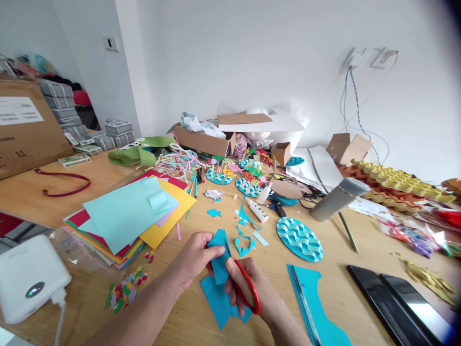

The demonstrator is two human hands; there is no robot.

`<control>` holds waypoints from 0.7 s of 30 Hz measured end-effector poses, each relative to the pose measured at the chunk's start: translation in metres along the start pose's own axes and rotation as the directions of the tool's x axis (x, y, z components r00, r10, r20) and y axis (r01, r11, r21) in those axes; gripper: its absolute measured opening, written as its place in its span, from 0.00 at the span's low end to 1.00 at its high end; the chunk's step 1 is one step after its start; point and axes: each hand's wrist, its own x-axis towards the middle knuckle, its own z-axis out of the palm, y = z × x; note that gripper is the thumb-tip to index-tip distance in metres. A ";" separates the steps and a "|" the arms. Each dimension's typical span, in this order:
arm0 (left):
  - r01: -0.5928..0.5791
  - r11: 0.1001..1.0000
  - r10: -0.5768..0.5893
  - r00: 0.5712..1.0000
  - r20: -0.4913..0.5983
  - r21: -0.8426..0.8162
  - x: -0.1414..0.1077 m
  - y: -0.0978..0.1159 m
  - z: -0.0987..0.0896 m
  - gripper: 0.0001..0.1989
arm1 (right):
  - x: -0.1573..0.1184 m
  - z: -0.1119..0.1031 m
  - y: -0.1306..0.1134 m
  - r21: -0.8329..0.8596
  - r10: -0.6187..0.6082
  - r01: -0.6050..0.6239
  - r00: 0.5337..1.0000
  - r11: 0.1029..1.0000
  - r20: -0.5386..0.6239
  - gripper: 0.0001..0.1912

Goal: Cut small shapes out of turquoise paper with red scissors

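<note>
My left hand point(196, 257) pinches a folded piece of blue paper point(219, 269), thumb on top, near the middle of the table's front. My right hand point(248, 283) is closed round red-handled scissors point(252, 293), whose blades lie at the right side of that paper. More blue paper point(216, 300) rests on the table beneath both hands. Just beyond them are blue offcuts point(245, 245) and a blue fish shape point(213, 212). To the right sit an oval with wavy blue strips point(299, 239) and a larger blue sheet point(317, 302) with a metallic strip on it.
Coloured paper sheets point(122, 211) are stacked at left, near a white device point(34, 278) and paper dots point(126, 288). White glue bottles point(258, 210), a grey flask point(338, 199) and dark phones point(385, 298) stand or lie to the right. Cardboard boxes point(201, 142) line the back.
</note>
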 end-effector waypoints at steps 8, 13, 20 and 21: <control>0.004 1.000 -0.004 1.000 0.011 0.001 0.001 -0.001 -0.002 0.10 | -0.001 0.001 -0.003 -0.025 0.018 -0.018 1.000 1.000 -0.013 0.38; 0.001 1.000 -0.001 1.000 0.008 -0.006 0.001 -0.001 -0.002 0.10 | -0.003 0.001 -0.006 -0.027 0.018 -0.018 1.000 0.999 -0.018 0.39; -0.018 0.997 0.017 0.999 -0.027 -0.070 0.002 -0.001 -0.002 0.10 | -0.003 0.001 -0.006 -0.027 0.026 -0.027 0.999 0.999 -0.025 0.39; -0.021 0.997 0.019 0.999 -0.028 -0.072 0.002 -0.002 -0.002 0.11 | -0.003 0.001 -0.006 -0.028 0.028 -0.029 0.999 0.999 -0.026 0.38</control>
